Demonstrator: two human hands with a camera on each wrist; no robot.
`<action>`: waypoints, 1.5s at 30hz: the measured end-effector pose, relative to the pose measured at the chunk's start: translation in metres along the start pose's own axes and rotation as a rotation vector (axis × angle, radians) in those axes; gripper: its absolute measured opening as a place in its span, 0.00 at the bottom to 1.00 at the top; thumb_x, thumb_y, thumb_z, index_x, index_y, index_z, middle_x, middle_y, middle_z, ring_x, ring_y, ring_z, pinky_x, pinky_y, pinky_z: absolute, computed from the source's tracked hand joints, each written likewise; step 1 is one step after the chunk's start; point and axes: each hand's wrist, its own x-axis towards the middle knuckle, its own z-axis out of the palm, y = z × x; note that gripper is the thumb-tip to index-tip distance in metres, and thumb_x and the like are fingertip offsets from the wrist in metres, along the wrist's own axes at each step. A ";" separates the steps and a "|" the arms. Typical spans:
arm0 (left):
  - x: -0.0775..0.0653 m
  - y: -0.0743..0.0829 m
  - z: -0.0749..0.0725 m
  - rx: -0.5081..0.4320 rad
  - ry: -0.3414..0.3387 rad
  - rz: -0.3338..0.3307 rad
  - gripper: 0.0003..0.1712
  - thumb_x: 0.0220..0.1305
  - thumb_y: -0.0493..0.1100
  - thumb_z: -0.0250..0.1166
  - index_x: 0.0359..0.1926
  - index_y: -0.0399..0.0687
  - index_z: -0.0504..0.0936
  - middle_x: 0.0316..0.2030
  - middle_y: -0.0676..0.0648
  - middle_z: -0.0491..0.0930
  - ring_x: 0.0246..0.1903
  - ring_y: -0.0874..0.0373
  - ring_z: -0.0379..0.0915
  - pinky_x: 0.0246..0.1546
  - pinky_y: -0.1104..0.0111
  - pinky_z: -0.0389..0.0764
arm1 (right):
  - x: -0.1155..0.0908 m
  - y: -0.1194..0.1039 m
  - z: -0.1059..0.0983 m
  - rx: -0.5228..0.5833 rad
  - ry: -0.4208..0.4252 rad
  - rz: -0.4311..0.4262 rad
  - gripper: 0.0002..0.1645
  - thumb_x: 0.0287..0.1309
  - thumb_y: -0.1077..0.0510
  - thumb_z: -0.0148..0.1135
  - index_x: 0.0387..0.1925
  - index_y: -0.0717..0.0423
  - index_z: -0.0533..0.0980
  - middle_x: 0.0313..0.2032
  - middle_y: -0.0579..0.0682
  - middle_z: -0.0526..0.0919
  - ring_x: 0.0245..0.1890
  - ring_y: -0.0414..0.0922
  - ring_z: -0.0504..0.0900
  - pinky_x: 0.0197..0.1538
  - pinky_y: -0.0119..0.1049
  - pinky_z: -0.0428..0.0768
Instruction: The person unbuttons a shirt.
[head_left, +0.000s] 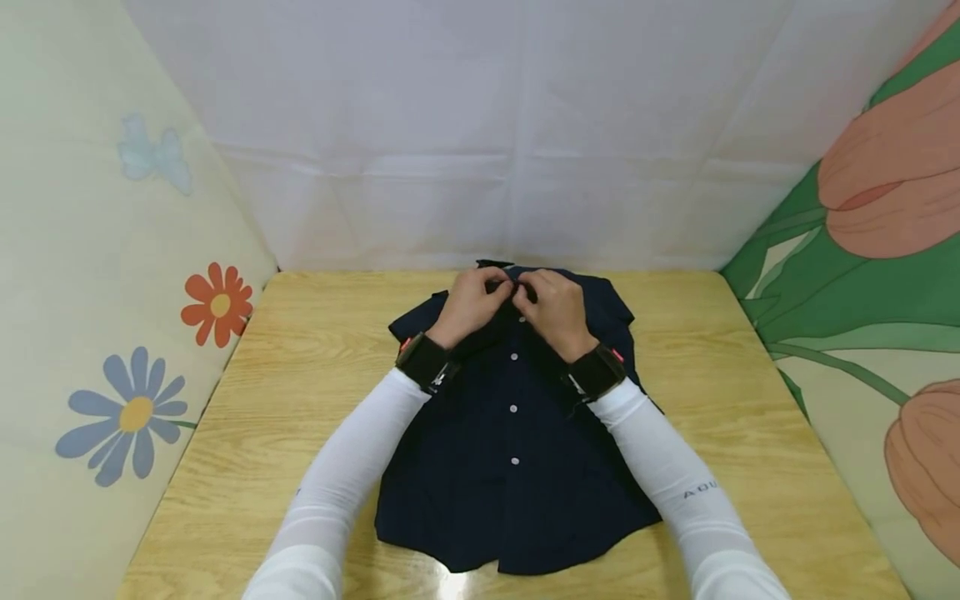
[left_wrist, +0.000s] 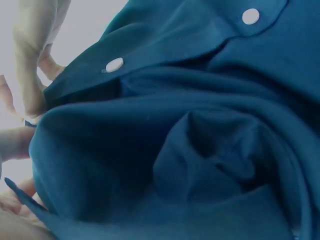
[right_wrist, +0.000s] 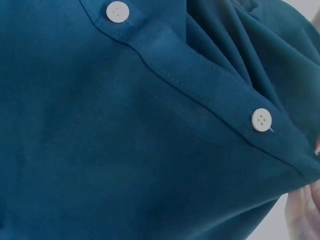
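Observation:
A dark navy short-sleeved shirt (head_left: pixel 480 450) lies front up on the table, with white buttons (head_left: pixel 513 408) down its middle. At its collar end, my left hand (head_left: pixel 474 302) and right hand (head_left: pixel 557 310) meet, each pinching the shirt's front edge between thumb and fingers. Seen from the left wrist, the cloth bulges up in folds, and fingers (left_wrist: pixel 30 95) grip the placket beyond a white button (left_wrist: pixel 114 65). In the right wrist view the placket runs past a button (right_wrist: pixel 261 120) toward fingertips at the right edge. The spot between the fingertips is hidden.
The wooden table (head_left: pixel 300 400) ends at a white cloth backdrop (head_left: pixel 450 125). Flower-printed panels stand at the left (head_left: pixel 90 275) and right (head_left: pixel 855 275). Both forearms wear white sleeves (head_left: pixel 360 450) and dark wrist devices (head_left: pixel 426 363).

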 end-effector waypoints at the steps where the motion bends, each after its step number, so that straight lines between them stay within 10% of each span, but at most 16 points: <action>1: 0.000 0.000 0.001 0.005 0.012 -0.001 0.12 0.65 0.46 0.57 0.42 0.46 0.83 0.40 0.46 0.84 0.27 0.57 0.75 0.32 0.68 0.73 | 0.000 0.000 0.000 -0.001 -0.008 -0.007 0.08 0.54 0.59 0.60 0.32 0.58 0.82 0.29 0.53 0.84 0.28 0.47 0.82 0.34 0.40 0.79; 20: -0.001 -0.001 0.004 0.069 0.004 0.014 0.11 0.65 0.44 0.56 0.42 0.48 0.84 0.34 0.47 0.83 0.16 0.60 0.63 0.22 0.72 0.64 | 0.000 0.000 0.001 -0.024 -0.071 -0.010 0.07 0.53 0.60 0.60 0.30 0.57 0.82 0.28 0.52 0.85 0.28 0.47 0.82 0.33 0.40 0.79; 30: 0.002 -0.007 0.000 0.097 -0.094 0.126 0.11 0.66 0.42 0.54 0.40 0.47 0.83 0.26 0.46 0.79 0.13 0.60 0.60 0.19 0.71 0.61 | 0.000 0.002 -0.004 0.006 -0.174 -0.053 0.08 0.56 0.59 0.59 0.34 0.57 0.82 0.31 0.52 0.85 0.31 0.47 0.83 0.37 0.40 0.80; 45: -0.001 -0.012 -0.006 0.140 -0.146 0.186 0.11 0.65 0.41 0.56 0.42 0.46 0.84 0.41 0.46 0.84 0.24 0.59 0.69 0.31 0.69 0.70 | -0.008 -0.001 -0.002 0.061 -0.187 -0.030 0.10 0.61 0.58 0.58 0.38 0.58 0.81 0.36 0.52 0.85 0.36 0.47 0.84 0.40 0.40 0.80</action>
